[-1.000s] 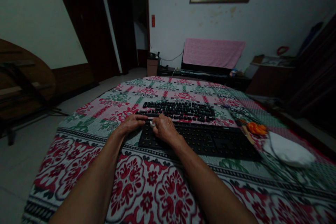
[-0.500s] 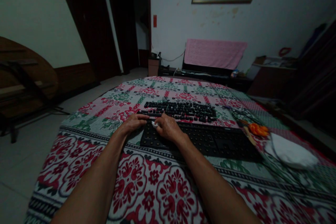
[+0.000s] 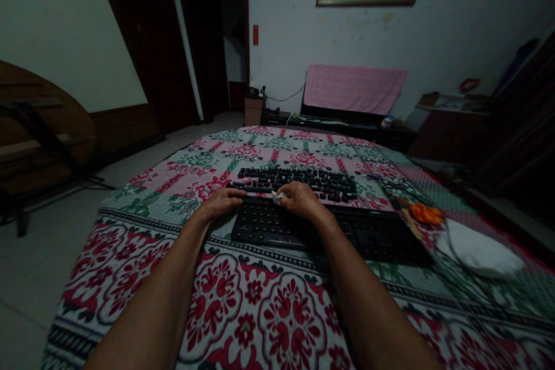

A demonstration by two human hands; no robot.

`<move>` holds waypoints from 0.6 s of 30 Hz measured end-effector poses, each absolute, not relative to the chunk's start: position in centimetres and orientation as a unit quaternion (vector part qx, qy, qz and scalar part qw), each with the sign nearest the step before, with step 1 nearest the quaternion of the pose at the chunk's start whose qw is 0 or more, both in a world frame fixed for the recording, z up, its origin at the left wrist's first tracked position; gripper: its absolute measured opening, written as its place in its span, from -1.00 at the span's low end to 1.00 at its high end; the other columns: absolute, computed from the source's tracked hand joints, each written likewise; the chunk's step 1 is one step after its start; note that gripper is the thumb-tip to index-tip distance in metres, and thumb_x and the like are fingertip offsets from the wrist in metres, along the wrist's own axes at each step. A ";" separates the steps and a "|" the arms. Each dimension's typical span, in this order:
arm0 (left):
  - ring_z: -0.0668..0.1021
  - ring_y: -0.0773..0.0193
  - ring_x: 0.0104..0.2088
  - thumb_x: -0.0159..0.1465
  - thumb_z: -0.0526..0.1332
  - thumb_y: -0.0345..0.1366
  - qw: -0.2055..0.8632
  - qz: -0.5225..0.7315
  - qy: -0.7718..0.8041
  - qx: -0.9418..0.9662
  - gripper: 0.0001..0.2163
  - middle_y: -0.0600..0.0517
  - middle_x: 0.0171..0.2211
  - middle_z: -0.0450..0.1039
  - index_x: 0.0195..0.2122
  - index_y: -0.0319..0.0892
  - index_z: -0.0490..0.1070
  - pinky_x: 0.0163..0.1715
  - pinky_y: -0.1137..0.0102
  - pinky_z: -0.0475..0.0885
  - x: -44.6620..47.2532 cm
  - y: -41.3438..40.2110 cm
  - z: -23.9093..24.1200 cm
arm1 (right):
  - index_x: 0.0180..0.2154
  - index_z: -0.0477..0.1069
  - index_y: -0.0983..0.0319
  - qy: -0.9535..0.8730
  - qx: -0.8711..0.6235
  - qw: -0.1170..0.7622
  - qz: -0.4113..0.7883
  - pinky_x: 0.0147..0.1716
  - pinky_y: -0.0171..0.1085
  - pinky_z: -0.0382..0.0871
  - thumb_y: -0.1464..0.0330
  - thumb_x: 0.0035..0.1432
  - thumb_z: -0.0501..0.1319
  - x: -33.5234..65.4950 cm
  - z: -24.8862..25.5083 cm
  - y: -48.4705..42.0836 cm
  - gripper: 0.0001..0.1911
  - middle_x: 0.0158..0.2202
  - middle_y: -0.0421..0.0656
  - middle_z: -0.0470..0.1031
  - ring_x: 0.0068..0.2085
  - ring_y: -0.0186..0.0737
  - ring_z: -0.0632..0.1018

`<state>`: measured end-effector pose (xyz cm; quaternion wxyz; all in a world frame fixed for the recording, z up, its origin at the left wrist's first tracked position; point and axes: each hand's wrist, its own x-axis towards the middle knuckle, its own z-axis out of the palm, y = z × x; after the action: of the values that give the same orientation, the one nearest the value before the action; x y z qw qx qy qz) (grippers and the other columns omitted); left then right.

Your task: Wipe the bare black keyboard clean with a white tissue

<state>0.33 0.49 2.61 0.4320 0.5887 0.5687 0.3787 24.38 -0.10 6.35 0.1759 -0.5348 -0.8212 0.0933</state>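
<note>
A black keyboard [image 3: 318, 230] with its keycaps off lies in front of me, rows of small round bumps showing on its bare face. At its far left corner, my left hand [image 3: 222, 201] grips the edge, fingers pointing right. My right hand [image 3: 300, 199] is closed on a small white wipe [image 3: 276, 199], pressed near the keyboard's far edge; whether it is tissue or cloth I cannot tell. Just beyond that edge lies a narrow dark strip [image 3: 255, 189]. Behind it, loose black keycaps [image 3: 303, 178] are laid out in rows.
To the right are an orange bundle [image 3: 425, 213], a white cloth-like heap [image 3: 479, 248] and dark cables [image 3: 468, 286]. Everything rests on a patterned tablecloth [image 3: 254, 295]. A pink towel [image 3: 355, 88] drapes over something by the far wall.
My right hand has slid to the right along the keyboard's far edge, carrying the white wipe. My left hand and the keyboard stay in place.
</note>
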 end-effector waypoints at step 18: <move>0.46 0.28 -0.47 -0.20 0.28 -0.26 0.440 0.370 0.562 0.595 -0.54 0.00 -0.46 0.53 -0.21 -0.29 0.52 -0.40 0.39 0.30 -0.2 1.1 1.8 | -0.28 0.54 0.15 -0.838 -0.518 0.115 0.130 -0.39 -0.39 0.24 0.30 -0.02 0.17 23.5 6.7 -1.0 -0.76 -0.35 -0.16 0.55 -0.34 -0.26 0.50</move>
<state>-0.17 1.08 1.82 0.4396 0.5955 0.5618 0.3695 23.50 -0.99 6.70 0.1152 -0.5175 -0.8379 0.1296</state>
